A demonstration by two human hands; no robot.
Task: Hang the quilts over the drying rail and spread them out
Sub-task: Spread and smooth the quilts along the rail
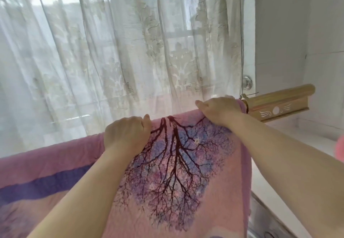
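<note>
One pink quilt (176,172), printed with a dark branching tree, lies draped over the rail (279,100). Its near half hangs down toward the person and its fold runs along the rail's top. Both hands sit on that fold. The left hand (128,133) has its fingers curled over the cloth some way in from the rail's bare end. The right hand (219,111) clutches the quilt's side edge closer to that end, just beside the clamp where a thin wire (241,33) meets the rail. The hands are near each other, and the cloth between them looks fairly flat; the part farther from the bare end carries a purple band and runs out of view. To spread it well, I judge the grip should be light, the fold slid along the rail rather than tugged downward, and the side edge stopped short of the clamp so it does not snag. Beyond the rail hangs a lace curtain (130,42) over a bright window, and past the rail's bare end stands a pale wall (297,33).
</note>
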